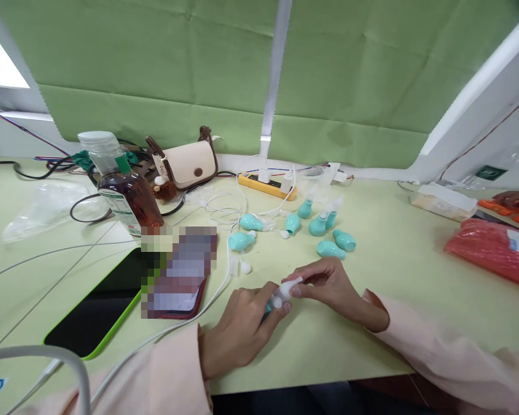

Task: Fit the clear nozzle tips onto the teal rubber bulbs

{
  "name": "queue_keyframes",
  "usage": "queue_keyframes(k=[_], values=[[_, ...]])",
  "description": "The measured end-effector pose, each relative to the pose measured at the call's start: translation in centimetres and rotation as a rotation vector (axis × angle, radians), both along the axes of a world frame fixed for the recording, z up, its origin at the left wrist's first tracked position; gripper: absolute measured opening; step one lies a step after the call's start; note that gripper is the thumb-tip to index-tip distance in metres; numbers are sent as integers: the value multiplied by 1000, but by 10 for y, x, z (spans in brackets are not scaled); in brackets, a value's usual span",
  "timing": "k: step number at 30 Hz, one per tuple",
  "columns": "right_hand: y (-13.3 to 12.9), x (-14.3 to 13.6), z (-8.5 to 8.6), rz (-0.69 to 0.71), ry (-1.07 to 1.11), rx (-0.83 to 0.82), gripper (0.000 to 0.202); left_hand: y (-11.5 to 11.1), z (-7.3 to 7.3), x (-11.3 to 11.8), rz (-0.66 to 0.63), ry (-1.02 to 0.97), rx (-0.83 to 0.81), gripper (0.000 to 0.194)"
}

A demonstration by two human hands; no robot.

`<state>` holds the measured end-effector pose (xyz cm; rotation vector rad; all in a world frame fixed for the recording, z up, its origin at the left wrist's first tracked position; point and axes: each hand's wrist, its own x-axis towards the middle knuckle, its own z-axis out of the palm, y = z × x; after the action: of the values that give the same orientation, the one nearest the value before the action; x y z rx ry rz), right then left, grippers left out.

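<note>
My left hand (pixel 242 323) is closed around a turquoise bulb (pixel 267 310), mostly hidden by the fingers. Thumb and fingers of my right hand (pixel 333 288) pinch a white tapered nozzle (pixel 290 286) just above that bulb; whether the two are joined I cannot tell. Beyond my hands lie several more turquoise bulbs, among them one on its side (pixel 331 249) and one with a translucent tip (pixel 318 225). A small white cap-like piece (pixel 245 267) rests nearer my left hand.
Left of my hands are a green-cased phone (pixel 106 305), a red-cased phone (pixel 185 276) and a brown bottle (pixel 130 199). A cream handbag (pixel 190 164) and yellow power strip (pixel 266 187) stand behind. Red plastic packaging (pixel 488 251) and another person's hand (pixel 516 199) are at right.
</note>
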<state>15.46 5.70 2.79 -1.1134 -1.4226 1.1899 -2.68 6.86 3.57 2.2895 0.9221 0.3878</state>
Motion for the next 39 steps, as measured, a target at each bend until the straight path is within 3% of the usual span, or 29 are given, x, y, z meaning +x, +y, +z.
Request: queue_keyframes(k=[6, 10, 15, 18, 20, 23, 31, 39], values=[[-5, -10, -1, -146, 43, 9, 12, -2, 3, 1, 59, -46, -76, 25], [-6, -11, -1, -180, 68, 56, 10, 3, 4, 0, -33, -209, -296, 28], [1, -1, 6, 37, 62, 85, 12, 10, 1, 0, -146, -370, -625, 27], [8, 10, 15, 204, -27, 9, 15, 12, 0, -1, -176, -336, -690, 26], [11, 15, 20, 287, -92, -38, 16, 12, 2, -1, -184, -254, -653, 27], [12, 19, 21, 332, -165, -51, 16, 12, 6, -3, -174, -123, -446, 27], [11, 13, 12, 236, -152, -85, 18, 8, 5, -3, -90, 127, 95, 32], [7, 10, 5, 230, -37, -108, 16, 8, -3, -4, -152, 153, 331, 28]])
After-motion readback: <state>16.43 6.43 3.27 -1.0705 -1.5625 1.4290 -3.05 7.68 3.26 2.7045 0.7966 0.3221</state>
